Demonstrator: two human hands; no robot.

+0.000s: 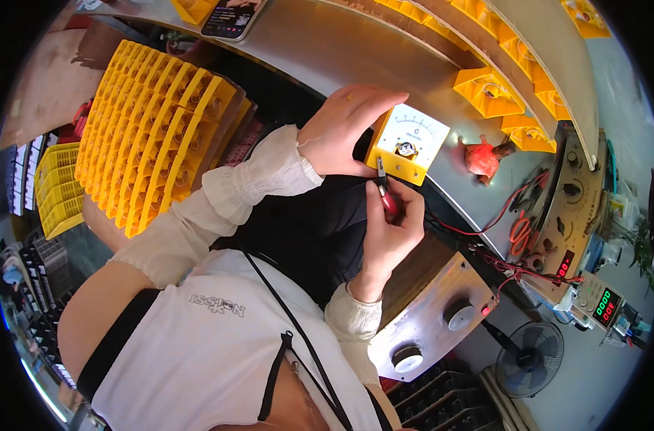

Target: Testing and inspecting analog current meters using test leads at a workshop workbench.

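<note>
My left hand (pixel 345 136) grips a square yellow panel meter (pixel 436 134) by its near-left side, thumb and fingers around the edge. The meter has a white scale face and a small exposed mechanism near its middle. In my right hand (pixel 395 230) is a small tool with a red handle (pixel 390 204) and a narrow metal tip, pinched between thumb and fingers. Its tip reaches the meter's lower left edge; whether it touches I cannot tell. The tool's exact kind is unclear. Both hands are above my lap, at the bench edge.
Stacked yellow housings (pixel 140 136) stand at left, beside a yellow basket (pixel 57 187). The metal bench (pixel 298 47) bears a phone (pixel 233 16), a red lump (pixel 483 159) and red scissors (pixel 520 233). At right are shelves of yellow housings (pixel 488 92), wires, an instrument panel (pixel 574 194) and a fan (pixel 531 358).
</note>
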